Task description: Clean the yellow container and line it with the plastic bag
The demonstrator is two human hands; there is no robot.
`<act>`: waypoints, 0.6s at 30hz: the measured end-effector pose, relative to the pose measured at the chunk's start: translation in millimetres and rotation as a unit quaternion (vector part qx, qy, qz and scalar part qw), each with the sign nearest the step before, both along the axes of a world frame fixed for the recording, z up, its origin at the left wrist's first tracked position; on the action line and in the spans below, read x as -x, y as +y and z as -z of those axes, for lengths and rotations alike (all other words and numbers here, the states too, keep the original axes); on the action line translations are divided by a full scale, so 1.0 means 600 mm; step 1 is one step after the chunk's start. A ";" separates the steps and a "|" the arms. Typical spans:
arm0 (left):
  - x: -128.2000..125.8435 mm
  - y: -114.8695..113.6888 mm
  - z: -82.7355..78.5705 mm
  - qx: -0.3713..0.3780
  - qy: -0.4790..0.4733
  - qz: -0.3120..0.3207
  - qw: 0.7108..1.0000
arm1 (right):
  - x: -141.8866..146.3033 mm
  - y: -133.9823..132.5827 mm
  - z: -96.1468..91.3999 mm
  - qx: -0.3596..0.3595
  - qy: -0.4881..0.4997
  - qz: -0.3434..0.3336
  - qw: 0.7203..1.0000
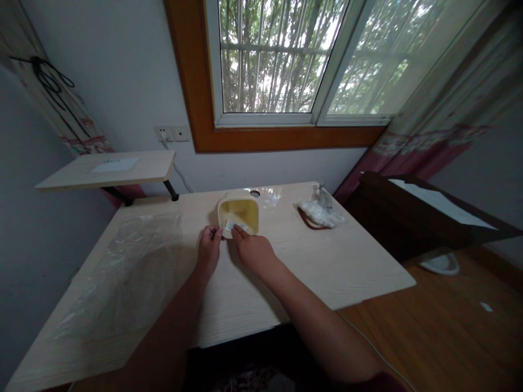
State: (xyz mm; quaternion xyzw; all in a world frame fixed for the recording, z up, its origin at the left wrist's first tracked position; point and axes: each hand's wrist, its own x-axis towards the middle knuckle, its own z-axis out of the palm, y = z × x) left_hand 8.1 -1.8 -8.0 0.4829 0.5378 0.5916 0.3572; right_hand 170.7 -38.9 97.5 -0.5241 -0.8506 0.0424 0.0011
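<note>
A small yellow plastic tub [241, 209] stands on the pale wooden table [327, 267], near its far edge. My left hand [209, 247] and my right hand [252, 249] meet at the tub's near rim, fingers pinched together on a small white packet [231, 225] that lies over the rim. Both forearms reach in from the bottom of the view.
A sheet of clear plastic [122, 267] lies on the table's left half. A crumpled white bag with a brown strap [321, 213] sits at the far right. A small side shelf [110, 170] holds a paper. A dark wooden cabinet [408, 218] stands to the right, under the window.
</note>
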 end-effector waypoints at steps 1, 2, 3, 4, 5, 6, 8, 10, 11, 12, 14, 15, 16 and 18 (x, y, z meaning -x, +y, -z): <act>0.000 0.000 0.000 0.001 0.001 -0.003 1.000 | -0.002 0.001 0.002 -0.002 -0.004 0.000 1.000; 0.000 0.000 0.000 0.002 0.003 -0.007 1.000 | -0.004 0.001 0.004 -0.004 -0.007 -0.001 1.000; 0.000 0.000 0.001 0.003 0.004 -0.012 1.000 | -0.004 0.000 0.006 -0.007 -0.008 -0.003 1.000; 0.001 0.000 0.001 0.003 0.006 -0.016 1.000 | -0.004 0.000 0.008 -0.010 -0.009 -0.005 1.000; 0.003 0.000 0.001 0.003 0.008 -0.020 1.000 | -0.003 0.000 0.010 -0.013 -0.008 -0.006 1.000; 0.004 -0.001 0.001 0.004 0.012 -0.024 1.000 | -0.001 0.000 0.012 -0.017 -0.007 -0.009 1.000; 0.008 -0.002 0.000 0.004 0.022 -0.036 0.999 | 0.005 0.003 0.016 -0.026 -0.003 -0.013 1.000; 0.011 -0.003 -0.004 0.001 0.029 -0.047 0.999 | 0.012 0.008 0.020 -0.032 0.000 -0.014 0.999; 0.011 -0.004 -0.006 0.000 0.031 -0.050 0.998 | 0.015 0.012 0.022 -0.033 0.002 -0.012 0.999; 0.012 -0.004 -0.009 0.000 0.032 -0.052 0.998 | 0.018 0.015 0.023 -0.030 0.005 -0.010 0.999; 0.011 -0.005 -0.012 0.006 0.034 -0.052 0.998 | 0.022 0.020 0.026 -0.021 0.012 -0.001 1.000; 0.011 -0.005 -0.013 0.009 0.036 -0.053 0.998 | 0.023 0.022 0.027 -0.017 0.018 0.005 1.000; 0.010 -0.005 -0.014 0.012 0.037 -0.053 0.998 | 0.023 0.022 0.028 -0.012 0.024 0.011 1.000; 0.008 -0.005 -0.014 0.015 0.038 -0.053 0.998 | 0.021 0.021 0.029 -0.001 0.037 0.022 0.999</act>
